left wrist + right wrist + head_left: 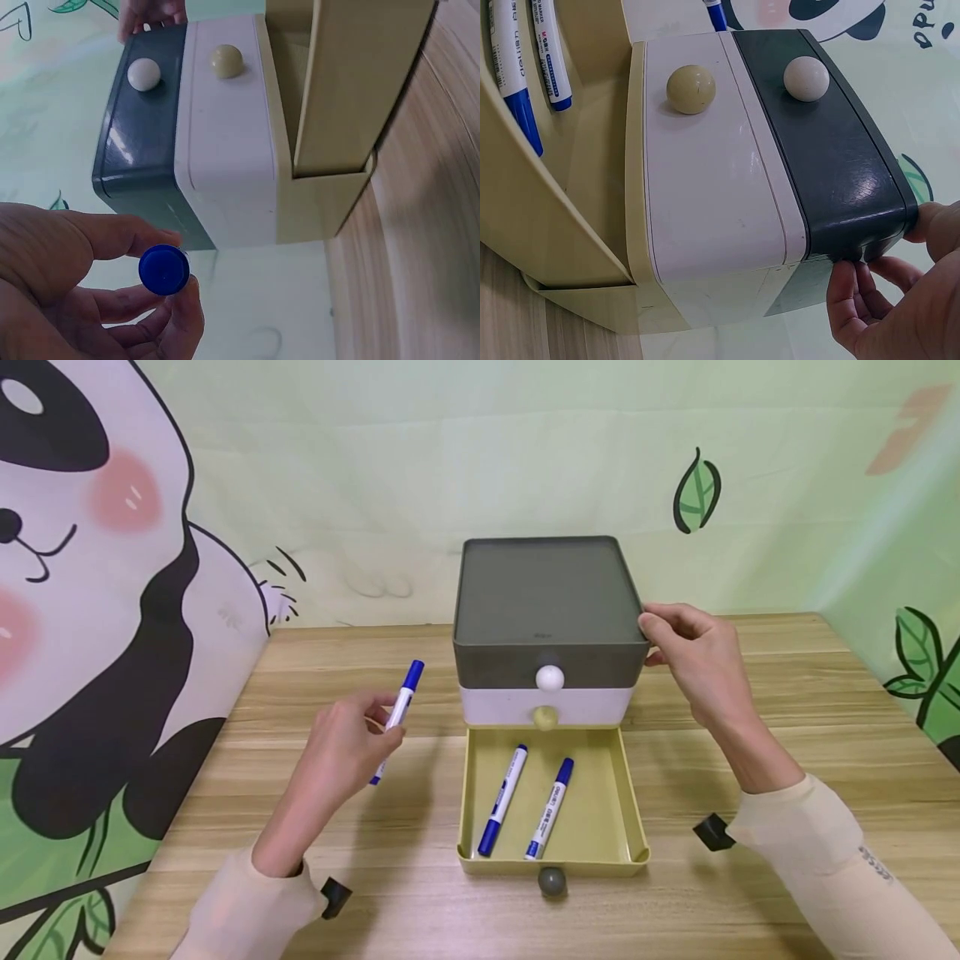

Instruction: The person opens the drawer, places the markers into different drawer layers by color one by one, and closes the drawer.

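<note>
My left hand [341, 743] pinches a white marker with blue ends [402, 703], held tilted above the table, left of the drawer box [551, 593]. In the left wrist view the marker's blue end [163, 270] faces the camera, between thumb and fingers. With thumb at the top edge and fingers against the side, my right hand [708, 668] grips the box's right front corner. The bottom yellow drawer [596, 802] is pulled out. Inside it lie two markers, one to the left [504, 797] and one to the right [551, 810]. The grey and white drawers above are closed.
A grey knob [552, 882] sticks out from the yellow drawer's front. White [550, 677] and yellow [545, 718] knobs stand on the upper drawers. The box is on a wooden table [360, 668], with a printed panda backdrop [360, 485] behind and beside it.
</note>
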Demonstrator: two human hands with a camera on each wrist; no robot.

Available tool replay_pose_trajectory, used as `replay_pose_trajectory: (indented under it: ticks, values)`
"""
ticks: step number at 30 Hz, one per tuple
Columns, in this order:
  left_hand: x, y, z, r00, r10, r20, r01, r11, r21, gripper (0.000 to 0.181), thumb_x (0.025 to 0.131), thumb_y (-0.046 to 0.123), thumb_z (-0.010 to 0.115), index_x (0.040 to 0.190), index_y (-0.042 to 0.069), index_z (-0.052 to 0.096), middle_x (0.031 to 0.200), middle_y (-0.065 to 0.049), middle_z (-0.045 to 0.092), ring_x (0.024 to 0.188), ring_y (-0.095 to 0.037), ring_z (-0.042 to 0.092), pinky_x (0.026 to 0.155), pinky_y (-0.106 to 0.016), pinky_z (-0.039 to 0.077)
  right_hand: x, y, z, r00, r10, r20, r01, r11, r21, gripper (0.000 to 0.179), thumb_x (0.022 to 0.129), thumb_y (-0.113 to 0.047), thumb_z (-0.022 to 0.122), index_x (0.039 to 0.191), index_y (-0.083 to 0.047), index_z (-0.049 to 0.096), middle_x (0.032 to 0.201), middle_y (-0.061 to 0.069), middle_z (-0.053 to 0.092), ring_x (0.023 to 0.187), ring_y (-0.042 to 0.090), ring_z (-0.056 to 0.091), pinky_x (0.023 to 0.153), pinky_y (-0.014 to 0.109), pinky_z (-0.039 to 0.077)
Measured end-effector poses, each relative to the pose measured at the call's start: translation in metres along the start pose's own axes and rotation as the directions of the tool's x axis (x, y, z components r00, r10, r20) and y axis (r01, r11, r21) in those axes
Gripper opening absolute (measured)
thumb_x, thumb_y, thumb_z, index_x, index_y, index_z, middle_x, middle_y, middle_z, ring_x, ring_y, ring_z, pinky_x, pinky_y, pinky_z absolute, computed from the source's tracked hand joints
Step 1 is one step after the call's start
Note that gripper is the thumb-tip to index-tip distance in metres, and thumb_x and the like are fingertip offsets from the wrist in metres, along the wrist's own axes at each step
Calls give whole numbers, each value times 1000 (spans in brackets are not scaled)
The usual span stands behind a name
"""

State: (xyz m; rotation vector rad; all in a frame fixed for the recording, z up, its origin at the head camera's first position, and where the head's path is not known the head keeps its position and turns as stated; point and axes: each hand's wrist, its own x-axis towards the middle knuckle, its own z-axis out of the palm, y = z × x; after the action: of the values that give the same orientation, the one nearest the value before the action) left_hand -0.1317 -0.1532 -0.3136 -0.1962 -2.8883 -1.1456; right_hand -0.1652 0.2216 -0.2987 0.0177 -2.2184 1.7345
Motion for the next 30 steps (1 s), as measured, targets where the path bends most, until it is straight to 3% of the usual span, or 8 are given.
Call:
replay_pose_trajectory:
  ticks: [19, 30]
  values:
    - [-26, 29, -1, 999, 30, 39, -29, 1000, -12, 35, 90, 0, 75, 124, 0, 70, 94, -10, 69, 81, -22, 68, 55, -29, 55, 1, 1, 0, 1000, -2, 0, 2, 1000, 14, 37, 100, -21, 68, 126, 5, 70, 95, -5, 71, 83, 12, 66, 67, 24, 58]
    - [-37, 43, 5, 996, 73, 56, -73, 997, -17, 37, 88, 0, 77, 124, 3, 71, 89, -5, 68, 78, -18, 66, 56, -28, 54, 1, 1, 0, 1000, -5, 0, 5, 1000, 7, 37, 100, -22, 67, 126, 5, 70, 94, -5, 71, 82, 12, 66, 67, 23, 58]
